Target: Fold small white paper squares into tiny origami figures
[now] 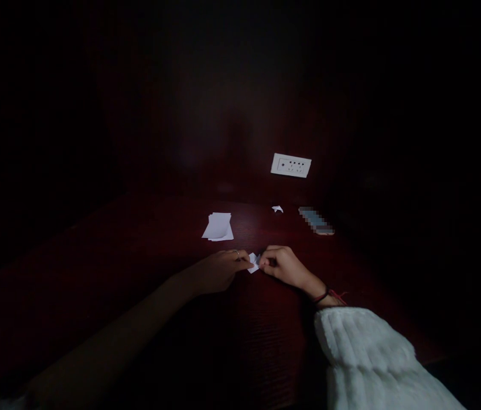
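Observation:
A small piece of folded white paper (253,264) is at the middle of the dark red table, between my two hands. My left hand (222,270), with a ring on one finger, pinches its left side between thumb and fingers. From the right, my right hand (283,265) closes its fingertips on the paper's other edge. Its wrist wears a dark and red cord bracelet (328,295). The fingers partly cover the paper, so its exact folds are hard to make out.
Beyond my left hand lies a small stack of white paper sheets (218,226). A small folded white paper piece (278,209) sits near the wall. To its right lies a phone (316,221). A white power socket (291,165) is on the wall. The sides are very dark.

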A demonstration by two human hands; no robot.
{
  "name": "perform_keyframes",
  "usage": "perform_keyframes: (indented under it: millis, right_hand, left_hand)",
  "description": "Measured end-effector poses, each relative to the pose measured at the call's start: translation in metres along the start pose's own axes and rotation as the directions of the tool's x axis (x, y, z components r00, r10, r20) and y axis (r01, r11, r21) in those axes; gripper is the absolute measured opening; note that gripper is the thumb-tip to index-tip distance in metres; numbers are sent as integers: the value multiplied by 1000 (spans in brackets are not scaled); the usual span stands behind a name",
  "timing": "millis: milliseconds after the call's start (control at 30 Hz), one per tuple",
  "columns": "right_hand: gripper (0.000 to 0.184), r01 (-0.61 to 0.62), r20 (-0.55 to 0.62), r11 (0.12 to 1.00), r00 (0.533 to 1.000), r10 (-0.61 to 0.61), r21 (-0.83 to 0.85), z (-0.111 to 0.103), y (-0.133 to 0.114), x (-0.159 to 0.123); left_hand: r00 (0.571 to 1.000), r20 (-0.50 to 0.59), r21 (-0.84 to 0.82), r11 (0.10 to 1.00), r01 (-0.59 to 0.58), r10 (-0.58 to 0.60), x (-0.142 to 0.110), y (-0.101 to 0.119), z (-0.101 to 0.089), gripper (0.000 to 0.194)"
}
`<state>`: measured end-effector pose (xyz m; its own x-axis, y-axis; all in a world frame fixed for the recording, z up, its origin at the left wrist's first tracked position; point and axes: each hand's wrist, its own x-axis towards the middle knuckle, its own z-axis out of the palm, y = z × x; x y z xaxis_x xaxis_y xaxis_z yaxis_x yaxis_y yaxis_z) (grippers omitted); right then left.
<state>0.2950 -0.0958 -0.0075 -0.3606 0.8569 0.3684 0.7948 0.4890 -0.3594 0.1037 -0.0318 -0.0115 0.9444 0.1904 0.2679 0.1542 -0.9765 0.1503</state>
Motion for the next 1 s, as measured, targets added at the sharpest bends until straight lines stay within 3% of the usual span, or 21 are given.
perform_keyframes:
  millis: [300, 1000]
  right_hand:
    - [14, 97, 91, 990, 992, -88, -105, -3, -1, -2]
    - [18, 117, 156, 983, 983, -94, -142, -7, -4, -3]
  left_hand:
    - [999, 15, 24, 999, 34, -35, -1, -2, 1, 49]
    - [994, 44, 99, 991, 93, -98, 0, -1, 2, 44]
